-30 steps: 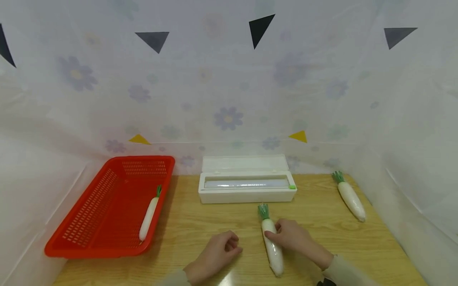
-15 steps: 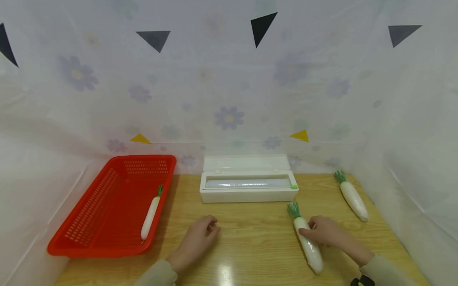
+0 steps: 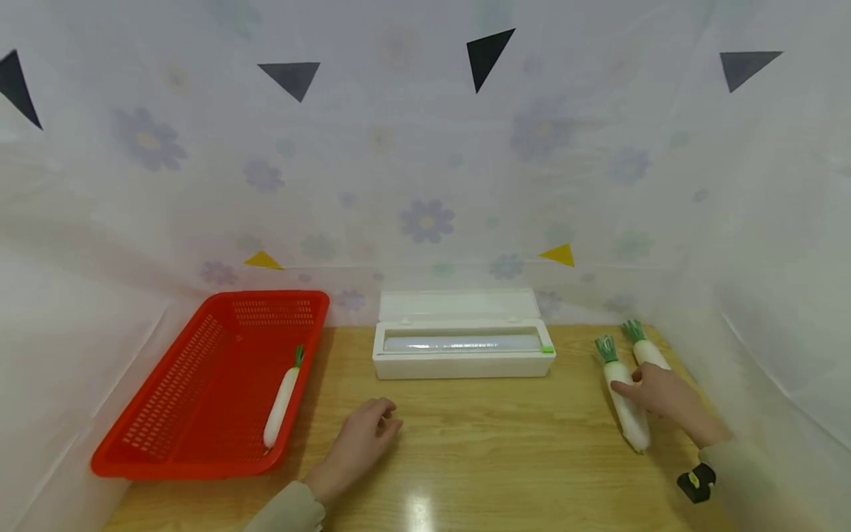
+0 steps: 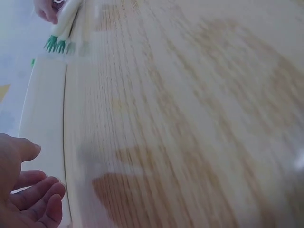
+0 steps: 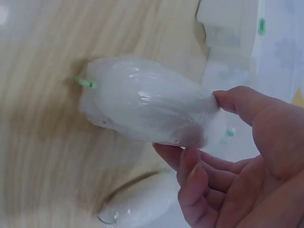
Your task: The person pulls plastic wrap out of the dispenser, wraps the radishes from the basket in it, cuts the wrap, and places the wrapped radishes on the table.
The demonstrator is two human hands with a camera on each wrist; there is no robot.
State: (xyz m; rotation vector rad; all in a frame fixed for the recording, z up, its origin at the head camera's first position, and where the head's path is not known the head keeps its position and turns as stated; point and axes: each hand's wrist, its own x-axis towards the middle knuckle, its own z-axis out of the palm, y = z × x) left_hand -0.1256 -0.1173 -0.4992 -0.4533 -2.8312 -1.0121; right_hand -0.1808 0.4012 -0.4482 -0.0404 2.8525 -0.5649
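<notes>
My right hand (image 3: 670, 399) grips a white radish (image 3: 630, 423) with green leaf stubs, between thumb and fingers. Clear film covers this radish (image 5: 147, 102) in the right wrist view, wrinkled around its tip. Just beyond it lies a second wrapped radish (image 3: 651, 355), partly hidden behind the right hand. My left hand (image 3: 359, 437) holds nothing, hovering over or resting on the table left of centre with fingers loosely curled; which of the two I cannot tell. In the left wrist view the left hand (image 4: 31, 192) appears at the lower left.
A red plastic basket (image 3: 193, 469) stands at the left with one slim radish (image 3: 282, 406) inside. At the back of the wooden table (image 3: 479, 458) is a white cling film box (image 3: 465, 368), lid raised, roll (image 3: 465, 343) showing. White curtains enclose the back and sides.
My right hand has carried the wrapped radish right and away from me, beside the other wrapped one. The left hand has drawn back to the left.
</notes>
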